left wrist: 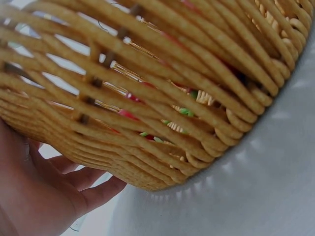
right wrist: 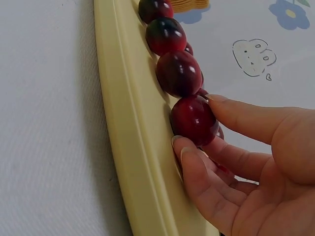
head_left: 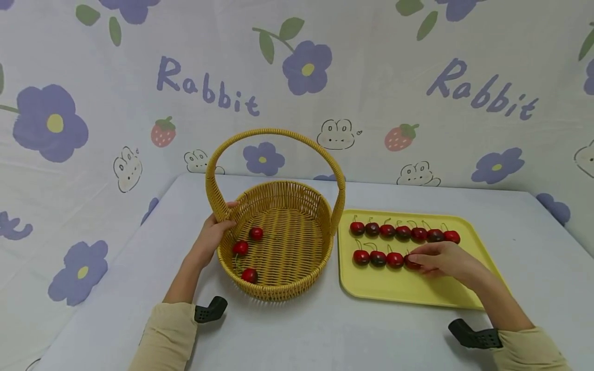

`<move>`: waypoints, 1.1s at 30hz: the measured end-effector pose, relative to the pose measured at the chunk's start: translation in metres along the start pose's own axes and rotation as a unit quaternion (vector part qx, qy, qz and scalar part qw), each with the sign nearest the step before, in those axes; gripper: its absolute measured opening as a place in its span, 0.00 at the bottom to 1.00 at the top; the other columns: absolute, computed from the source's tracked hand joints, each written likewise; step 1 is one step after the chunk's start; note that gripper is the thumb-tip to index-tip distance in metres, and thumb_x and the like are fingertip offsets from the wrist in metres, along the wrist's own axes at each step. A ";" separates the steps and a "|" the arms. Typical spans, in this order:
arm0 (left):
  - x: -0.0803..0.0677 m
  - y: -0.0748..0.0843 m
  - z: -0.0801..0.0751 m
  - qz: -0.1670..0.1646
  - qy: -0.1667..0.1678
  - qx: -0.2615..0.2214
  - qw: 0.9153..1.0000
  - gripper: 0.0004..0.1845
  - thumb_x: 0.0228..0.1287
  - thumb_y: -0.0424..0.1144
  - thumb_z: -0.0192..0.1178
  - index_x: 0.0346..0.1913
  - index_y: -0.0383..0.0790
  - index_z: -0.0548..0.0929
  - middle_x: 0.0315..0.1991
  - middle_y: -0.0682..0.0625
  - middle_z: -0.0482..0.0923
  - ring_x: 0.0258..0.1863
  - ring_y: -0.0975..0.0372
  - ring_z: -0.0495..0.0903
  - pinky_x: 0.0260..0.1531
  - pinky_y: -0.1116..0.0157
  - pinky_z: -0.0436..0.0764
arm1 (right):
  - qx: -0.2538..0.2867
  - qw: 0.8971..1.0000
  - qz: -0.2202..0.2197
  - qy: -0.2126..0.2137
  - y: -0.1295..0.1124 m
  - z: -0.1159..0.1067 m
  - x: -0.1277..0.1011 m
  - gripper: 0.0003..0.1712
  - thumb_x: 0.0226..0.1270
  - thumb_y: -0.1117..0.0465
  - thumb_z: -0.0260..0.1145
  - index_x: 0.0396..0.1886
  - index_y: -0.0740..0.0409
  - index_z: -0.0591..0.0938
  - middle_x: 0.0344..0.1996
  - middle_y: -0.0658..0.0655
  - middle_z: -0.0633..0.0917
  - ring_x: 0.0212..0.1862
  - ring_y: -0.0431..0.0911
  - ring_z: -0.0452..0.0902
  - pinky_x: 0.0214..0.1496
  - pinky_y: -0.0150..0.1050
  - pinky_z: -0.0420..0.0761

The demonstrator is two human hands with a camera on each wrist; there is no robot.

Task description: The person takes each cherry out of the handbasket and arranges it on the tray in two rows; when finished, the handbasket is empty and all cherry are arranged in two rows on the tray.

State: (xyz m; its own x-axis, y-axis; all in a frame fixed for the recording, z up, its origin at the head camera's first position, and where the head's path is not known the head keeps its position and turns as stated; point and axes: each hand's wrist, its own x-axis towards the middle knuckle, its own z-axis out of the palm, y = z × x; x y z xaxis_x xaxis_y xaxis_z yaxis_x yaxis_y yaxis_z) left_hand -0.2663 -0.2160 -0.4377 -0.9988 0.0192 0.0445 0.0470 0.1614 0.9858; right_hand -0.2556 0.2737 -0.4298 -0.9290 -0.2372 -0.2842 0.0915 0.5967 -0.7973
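My right hand (head_left: pixel 443 260) pinches a dark red cherry (right wrist: pixel 194 119) between thumb and fingertips, at the right end of the front row on the yellow tray (head_left: pixel 394 288). Three more cherries stand in line to its left, and a longer back row of cherries (head_left: pixel 402 233) with thin stems lies behind. On the other side, my left hand (head_left: pixel 211 237) grips the rim of the woven basket (head_left: pixel 287 293) beside the foot of its tall handle. Inside the basket's left part lie three red cherries (head_left: pixel 241 248). In the left wrist view, the wicker wall (left wrist: pixel 147 98) partly hides them.
A white table (head_left: pixel 315 335) carries basket and tray side by side, the basket's right edge close to the tray. Behind stands a white cloth backdrop (head_left: pixel 371 93) with purple flowers and lettering. The basket's arched handle (head_left: pixel 276 132) rises high above its bowl.
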 end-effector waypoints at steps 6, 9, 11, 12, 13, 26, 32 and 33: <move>0.000 0.001 0.000 -0.002 -0.001 -0.002 1.000 0.26 0.69 0.30 0.43 0.69 0.38 0.62 0.67 0.37 0.59 0.65 0.47 0.59 0.64 0.47 0.52 | -0.003 1.000 0.004 0.005 -0.001 0.000 0.000 0.32 0.65 0.50 0.65 0.55 0.74 0.75 0.42 0.59 0.82 0.39 0.47 0.79 0.42 0.39 0.81; -0.001 0.001 0.000 -0.002 -0.001 -0.005 1.000 0.26 0.69 0.30 0.43 0.69 0.37 0.62 0.68 0.37 0.59 0.65 0.47 0.59 0.65 0.46 0.52 | -0.001 1.000 0.003 0.003 -0.001 -0.001 0.000 0.32 0.67 0.51 0.63 0.56 0.75 0.73 0.43 0.60 0.82 0.39 0.47 0.79 0.42 0.39 0.81; -0.001 0.001 0.000 -0.002 -0.001 -0.006 1.000 0.26 0.68 0.30 0.43 0.69 0.37 0.62 0.68 0.37 0.59 0.65 0.47 0.59 0.65 0.46 0.52 | -0.004 1.000 0.005 0.002 -0.001 -0.002 0.000 0.32 0.68 0.50 0.62 0.57 0.76 0.72 0.42 0.60 0.82 0.39 0.47 0.80 0.41 0.39 0.81; -0.001 0.001 0.000 -0.002 -0.001 -0.007 1.000 0.26 0.68 0.30 0.43 0.69 0.37 0.62 0.68 0.37 0.59 0.65 0.47 0.59 0.65 0.46 0.52 | -0.007 1.000 0.005 0.001 -0.001 -0.003 0.000 0.33 0.69 0.50 0.61 0.57 0.76 0.72 0.42 0.59 0.82 0.39 0.47 0.80 0.41 0.39 0.81; -0.001 0.001 0.000 -0.002 -0.001 -0.007 1.000 0.26 0.68 0.30 0.43 0.69 0.38 0.62 0.67 0.37 0.59 0.65 0.47 0.59 0.65 0.46 0.52 | -0.011 1.000 0.004 0.000 -0.001 -0.004 -0.001 0.34 0.69 0.49 0.60 0.57 0.77 0.71 0.41 0.59 0.82 0.38 0.47 0.80 0.41 0.39 0.81; 0.000 -0.001 -0.002 0.000 -0.004 -0.004 1.000 0.26 0.68 0.30 0.43 0.69 0.37 0.62 0.67 0.37 0.60 0.65 0.47 0.59 0.64 0.47 0.53 | -0.012 0.999 -0.036 0.008 -0.008 -0.017 -0.010 0.35 0.72 0.47 0.54 0.60 0.75 0.67 0.43 0.62 0.79 0.43 0.50 0.78 0.42 0.38 0.80; 0.001 -0.001 -0.003 0.003 -0.008 -0.002 1.000 0.26 0.68 0.30 0.44 0.69 0.37 0.62 0.68 0.37 0.59 0.66 0.47 0.59 0.64 0.46 0.52 | -0.010 0.997 -0.064 0.033 -0.030 -0.008 -0.018 0.35 0.73 0.46 0.54 0.61 0.73 0.67 0.46 0.65 0.78 0.44 0.51 0.78 0.41 0.38 0.79; 0.001 -0.001 -0.003 0.003 -0.008 -0.001 1.000 0.26 0.68 0.30 0.44 0.69 0.37 0.62 0.68 0.37 0.59 0.66 0.47 0.59 0.64 0.46 0.52 | -0.011 0.997 -0.069 0.038 -0.033 -0.006 -0.019 0.34 0.73 0.46 0.54 0.61 0.73 0.67 0.46 0.65 0.78 0.44 0.51 0.78 0.41 0.38 0.79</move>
State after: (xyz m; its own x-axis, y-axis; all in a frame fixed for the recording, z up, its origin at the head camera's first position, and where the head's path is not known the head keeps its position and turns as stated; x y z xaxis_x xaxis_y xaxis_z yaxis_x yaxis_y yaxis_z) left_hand -0.2674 -0.2189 -0.4379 -0.9982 0.0361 0.0477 0.0529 0.1593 0.9858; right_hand -0.2431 0.2629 -0.3952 -0.9568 -0.2596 -0.1309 -0.0458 0.5793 -0.8138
